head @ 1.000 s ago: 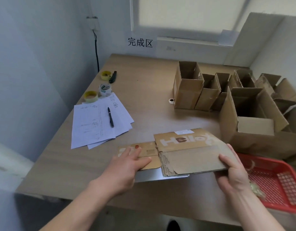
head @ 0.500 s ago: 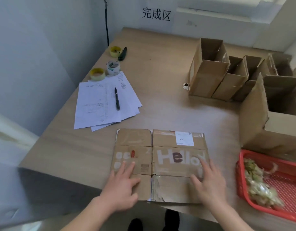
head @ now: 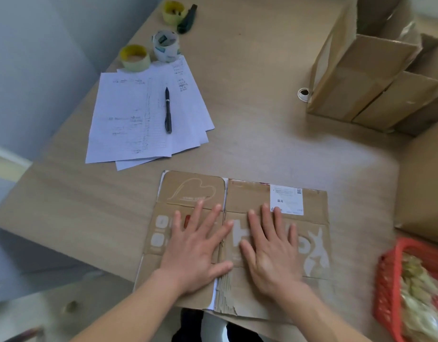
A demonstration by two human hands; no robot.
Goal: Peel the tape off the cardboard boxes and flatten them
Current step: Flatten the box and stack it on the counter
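Flattened cardboard box [head: 237, 201] lies at the near edge of the wooden table [head: 250, 107], its white shipping label [head: 287, 197] facing up. Left hand [head: 195, 248] and right hand [head: 272, 250] press on it side by side, fingers spread flat.

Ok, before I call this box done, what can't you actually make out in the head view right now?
- Tape left on the flattened box: not discernible; left hand and right hand cover its middle.
- Printed word on the box: partly hidden under the right hand.
- White label text: too small.
- Red basket contents: blurred and cut off by the right edge.
- Standing boxes: tops cut off by the top edge.
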